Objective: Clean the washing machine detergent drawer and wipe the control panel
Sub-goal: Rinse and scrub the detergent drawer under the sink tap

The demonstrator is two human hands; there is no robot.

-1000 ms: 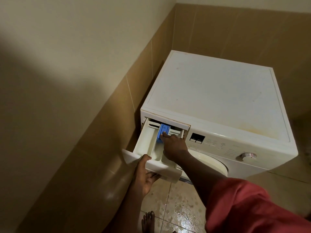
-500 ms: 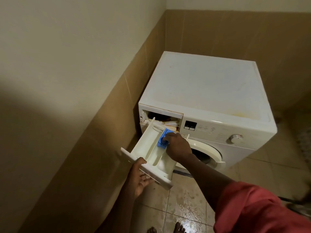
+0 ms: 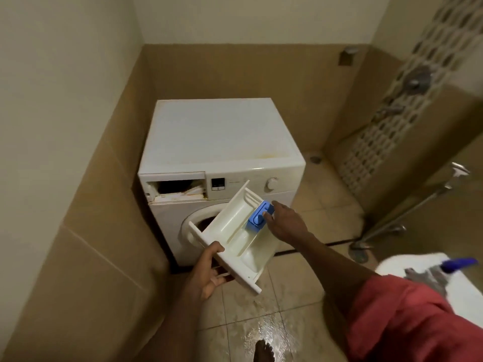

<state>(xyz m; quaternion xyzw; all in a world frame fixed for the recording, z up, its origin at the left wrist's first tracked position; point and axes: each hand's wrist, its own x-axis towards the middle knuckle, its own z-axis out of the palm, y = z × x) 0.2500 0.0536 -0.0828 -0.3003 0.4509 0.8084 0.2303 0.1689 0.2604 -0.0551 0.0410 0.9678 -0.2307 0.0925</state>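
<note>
The white detergent drawer (image 3: 232,231) is out of the washing machine (image 3: 222,142) and held in the air in front of its door. My left hand (image 3: 206,273) grips the drawer's front panel from below, thumb on its top edge. My right hand (image 3: 285,220) holds the drawer's far end, with fingers on the blue insert (image 3: 258,218). The drawer slot (image 3: 177,188) at the machine's top left stands open and dark, with stained edges. The control panel (image 3: 251,182) with its display and dial (image 3: 271,183) lies to the right of the slot.
Tan tiled walls close in on the left and behind the machine. The floor tiles (image 3: 274,333) in front are wet. A white surface at the right carries a grey cloth (image 3: 426,278) and a blue-topped spray bottle (image 3: 460,263). Metal pipes (image 3: 407,212) and shower fittings stand at the right.
The drawer has come fully out of its slot and moved back and to the right with both hands. I have stepped back, so the whole machine and the shower area show.
</note>
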